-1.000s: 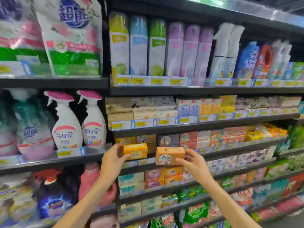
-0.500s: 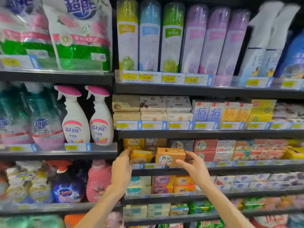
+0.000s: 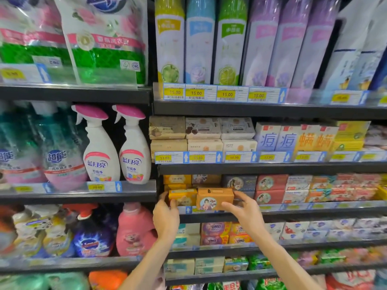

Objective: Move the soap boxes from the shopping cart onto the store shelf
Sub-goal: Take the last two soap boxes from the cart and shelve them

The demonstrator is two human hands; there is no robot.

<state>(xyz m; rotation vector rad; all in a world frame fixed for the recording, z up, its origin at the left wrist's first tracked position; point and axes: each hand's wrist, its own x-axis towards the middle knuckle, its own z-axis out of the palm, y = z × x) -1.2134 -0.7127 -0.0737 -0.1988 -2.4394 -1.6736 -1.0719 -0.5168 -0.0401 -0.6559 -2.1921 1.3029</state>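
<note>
Sitting at the front edge of the store shelf, a yellow soap box and an orange soap box touch side by side, in front of stacked soap boxes. Left hand has its grip curled round the yellow box's left end, right hand pinches the orange box's right end with thumb below, fingers behind. White spray bottles stand on the shelf to the left, air freshener cans above.

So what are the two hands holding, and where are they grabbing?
The left hand grips the yellow soap box by its left end. The right hand grips the orange soap box by its right end.
</note>
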